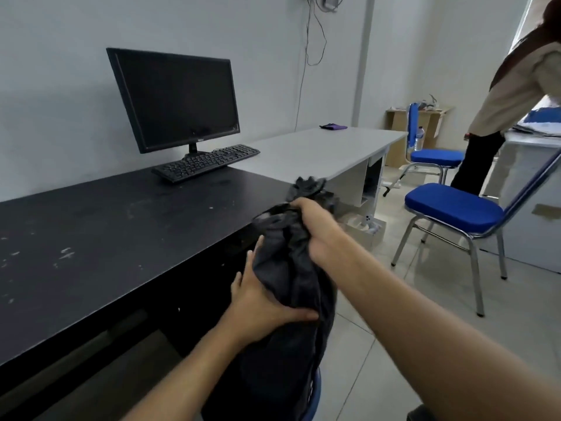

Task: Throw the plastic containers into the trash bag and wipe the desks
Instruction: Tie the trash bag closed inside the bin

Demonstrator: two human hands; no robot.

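Note:
A black trash bag (291, 284) hangs upright in front of the black desk (106, 232), its bottom on a blue seat. My right hand (315, 229) grips the bag's gathered neck from the right. My left hand (261, 296) holds the bag's left side lower down, thumb across the plastic and fingers behind it. The bag's mouth is bunched closed above my right fist. No plastic containers show. A purple cloth (333, 127) lies at the far end of the grey desk (318, 153).
A monitor (176, 98) and keyboard (206, 161) stand on the black desk. Two blue chairs (455, 208) stand to the right on the tiled floor. A person (513, 95) bends over another desk at the far right.

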